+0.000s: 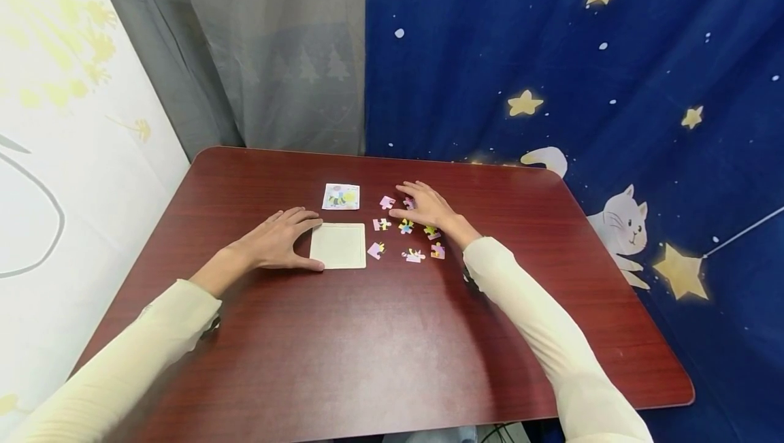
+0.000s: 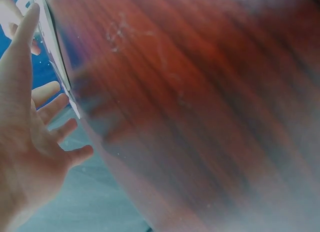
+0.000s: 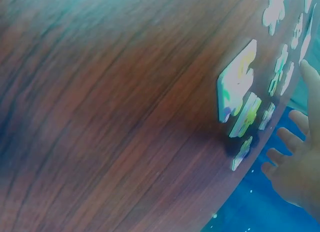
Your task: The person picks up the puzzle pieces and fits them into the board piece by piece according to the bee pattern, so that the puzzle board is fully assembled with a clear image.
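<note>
In the head view, a cream square puzzle tray (image 1: 338, 245) lies flat on the table. My left hand (image 1: 275, 240) is at its left side, thumb near the front corner and fingers near the back corner, spread wide. Several jigsaw pieces in pink, yellow and blue, one of them a corner piece (image 1: 376, 250), lie loose to the tray's right. Over the back pieces hovers my right hand (image 1: 429, 207), fingers extended, partly covering a purple piece (image 1: 409, 203). The right wrist view shows that hand (image 3: 297, 167) beyond scattered pieces, gripping none.
A small picture card (image 1: 341, 197) with a bee-like design lies behind the tray. The dark red wooden table (image 1: 380, 348) has rounded corners. Grey and blue star-patterned curtains (image 1: 465, 55) hang behind it, and a white patterned cloth (image 1: 73, 157) hangs at the left.
</note>
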Action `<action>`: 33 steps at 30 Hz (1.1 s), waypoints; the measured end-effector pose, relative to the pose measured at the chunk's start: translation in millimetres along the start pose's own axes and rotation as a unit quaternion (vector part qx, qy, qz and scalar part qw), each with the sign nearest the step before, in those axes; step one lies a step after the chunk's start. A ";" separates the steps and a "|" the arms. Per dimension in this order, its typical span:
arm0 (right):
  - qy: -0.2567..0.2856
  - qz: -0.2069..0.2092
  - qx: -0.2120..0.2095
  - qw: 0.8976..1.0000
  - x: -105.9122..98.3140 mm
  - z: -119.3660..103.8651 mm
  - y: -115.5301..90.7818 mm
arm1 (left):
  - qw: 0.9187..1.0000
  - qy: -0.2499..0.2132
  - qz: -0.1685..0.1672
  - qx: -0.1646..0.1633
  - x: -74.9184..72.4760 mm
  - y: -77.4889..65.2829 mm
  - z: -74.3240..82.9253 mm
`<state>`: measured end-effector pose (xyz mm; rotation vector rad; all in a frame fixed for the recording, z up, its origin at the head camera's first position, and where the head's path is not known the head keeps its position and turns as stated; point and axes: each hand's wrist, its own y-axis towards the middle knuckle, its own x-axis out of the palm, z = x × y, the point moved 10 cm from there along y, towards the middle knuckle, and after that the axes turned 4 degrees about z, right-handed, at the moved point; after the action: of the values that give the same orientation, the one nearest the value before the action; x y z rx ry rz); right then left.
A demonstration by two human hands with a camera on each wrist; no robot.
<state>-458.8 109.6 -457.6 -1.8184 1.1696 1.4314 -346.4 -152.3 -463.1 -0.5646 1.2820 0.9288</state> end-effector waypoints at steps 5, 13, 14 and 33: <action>0.001 0.002 -0.007 1.000 0.4 -7.5 3.5 | 1.000 -0.012 0.007 0.009 -2.8 -1.0 3.6; -0.001 0.007 -0.015 1.000 3.2 -14.2 8.8 | 1.000 -0.016 0.005 0.010 -1.1 -0.9 2.6; 0.002 0.007 -0.015 1.000 3.7 -14.8 9.3 | 1.000 -0.016 0.005 0.010 -1.1 -0.9 2.6; 0.051 -0.010 -0.026 0.998 12.5 -22.7 16.7 | 0.999 -0.031 0.013 0.007 -1.7 -1.5 -1.0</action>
<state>-461.7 79.1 -461.3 -1.9528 1.1694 1.3840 -345.7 -154.4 -461.9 -0.5048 1.2415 0.9518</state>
